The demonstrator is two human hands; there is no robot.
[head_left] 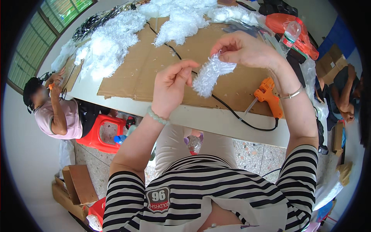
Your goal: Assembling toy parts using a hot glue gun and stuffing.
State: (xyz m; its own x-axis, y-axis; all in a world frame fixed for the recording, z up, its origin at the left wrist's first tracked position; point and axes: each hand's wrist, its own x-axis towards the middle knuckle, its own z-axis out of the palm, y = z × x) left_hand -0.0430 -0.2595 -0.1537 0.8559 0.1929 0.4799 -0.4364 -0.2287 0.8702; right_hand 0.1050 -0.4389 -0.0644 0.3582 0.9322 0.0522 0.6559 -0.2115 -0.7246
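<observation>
A small white fluffy looped-yarn piece (208, 79) hangs above the cardboard (150, 83) in front of me. My right hand (243, 50) pinches its upper end between thumb and fingertips. Just left of the piece is my left hand (172, 85), closed with thumb and forefinger pressed together. Whatever those fingers hold, if anything, is too small to make out. An orange glue gun (266, 94) lies on the cardboard below my right forearm, its nozzle toward the near left. From its handle a black cord (228, 109) runs left and away beneath my hands.
Heaps of white fluffy material (114, 42) cover the far side of the table. Red plastic bags (286, 29) and a clear bottle (292, 31) stand at the far right. A person in pink (58, 116) works at the left; another person (344, 92) is at the right.
</observation>
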